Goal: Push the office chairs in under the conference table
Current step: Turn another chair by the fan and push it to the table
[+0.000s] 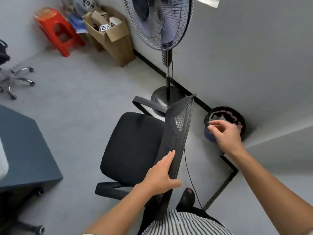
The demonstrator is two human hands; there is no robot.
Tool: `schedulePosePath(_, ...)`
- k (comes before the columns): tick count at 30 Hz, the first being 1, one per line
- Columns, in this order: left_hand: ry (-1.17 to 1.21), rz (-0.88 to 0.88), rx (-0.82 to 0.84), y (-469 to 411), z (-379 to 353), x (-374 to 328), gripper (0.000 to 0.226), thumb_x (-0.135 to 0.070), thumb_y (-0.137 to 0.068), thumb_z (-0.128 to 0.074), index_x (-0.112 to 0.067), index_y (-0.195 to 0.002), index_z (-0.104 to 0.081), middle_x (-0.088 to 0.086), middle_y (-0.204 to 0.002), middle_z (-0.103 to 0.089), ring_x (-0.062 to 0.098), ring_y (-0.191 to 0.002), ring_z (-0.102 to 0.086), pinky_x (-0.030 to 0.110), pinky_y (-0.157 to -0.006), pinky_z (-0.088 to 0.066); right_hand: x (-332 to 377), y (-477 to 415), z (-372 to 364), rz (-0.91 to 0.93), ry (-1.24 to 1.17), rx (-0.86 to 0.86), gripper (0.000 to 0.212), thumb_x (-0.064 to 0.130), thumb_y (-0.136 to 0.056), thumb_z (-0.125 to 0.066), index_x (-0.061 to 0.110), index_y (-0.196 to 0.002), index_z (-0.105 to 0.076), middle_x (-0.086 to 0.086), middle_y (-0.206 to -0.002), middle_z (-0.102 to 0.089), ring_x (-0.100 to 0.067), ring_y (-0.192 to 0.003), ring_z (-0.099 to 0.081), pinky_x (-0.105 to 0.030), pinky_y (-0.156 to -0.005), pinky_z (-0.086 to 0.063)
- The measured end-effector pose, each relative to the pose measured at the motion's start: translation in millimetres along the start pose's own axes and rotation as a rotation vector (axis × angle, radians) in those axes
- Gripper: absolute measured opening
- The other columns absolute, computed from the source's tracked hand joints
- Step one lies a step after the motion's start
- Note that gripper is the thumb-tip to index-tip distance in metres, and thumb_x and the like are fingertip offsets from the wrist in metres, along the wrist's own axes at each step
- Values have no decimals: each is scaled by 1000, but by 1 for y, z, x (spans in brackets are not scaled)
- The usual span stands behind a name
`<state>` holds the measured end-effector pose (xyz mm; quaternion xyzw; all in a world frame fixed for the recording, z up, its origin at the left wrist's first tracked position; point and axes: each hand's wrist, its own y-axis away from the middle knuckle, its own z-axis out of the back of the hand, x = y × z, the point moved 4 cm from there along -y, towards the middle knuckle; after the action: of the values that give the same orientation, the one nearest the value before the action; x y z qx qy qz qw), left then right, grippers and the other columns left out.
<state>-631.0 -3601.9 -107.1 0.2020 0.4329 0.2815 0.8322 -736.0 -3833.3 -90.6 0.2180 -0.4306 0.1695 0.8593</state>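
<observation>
Grey conference table (25,150) cut off by left edge, top mostly out of view. Second chair's chrome star base (15,80) cropped at left. Black mesh office chair (135,146) base hidden beneath seat. Fan head (159,21) cut by top edge. Bin contents (225,119) blurred.

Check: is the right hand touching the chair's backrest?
Apart. The head view shows the right hand raised over the bin, with bare floor between it and the backrest. Only the left hand grips the backrest.
</observation>
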Motion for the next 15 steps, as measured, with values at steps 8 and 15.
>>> schedulePosePath(8, 114, 157, -218, 46, 55, 94, 74, -50, -67, -60, -46, -136, -34, -21, -131, -50, 7, -114, -52, 36, -96, -46, 92, -15, -81, 511, 371, 40, 32, 14, -83, -64, 15, -115, -66, -7, -120, -64, -25, -120, -50, -39, -100, -40)
schedulePosePath(15, 14, 353, -470, 104, 91, 183, 77, -84, -66, -40, -42, -130, -46, -23, -124, -54, 7, -114, -53, 32, -91, -45, 144, -13, -186, 700, 590, 236, 28, 31, -89, -58, 19, -113, -67, -2, -114, -69, -24, -117, -56, -41, -108, -32)
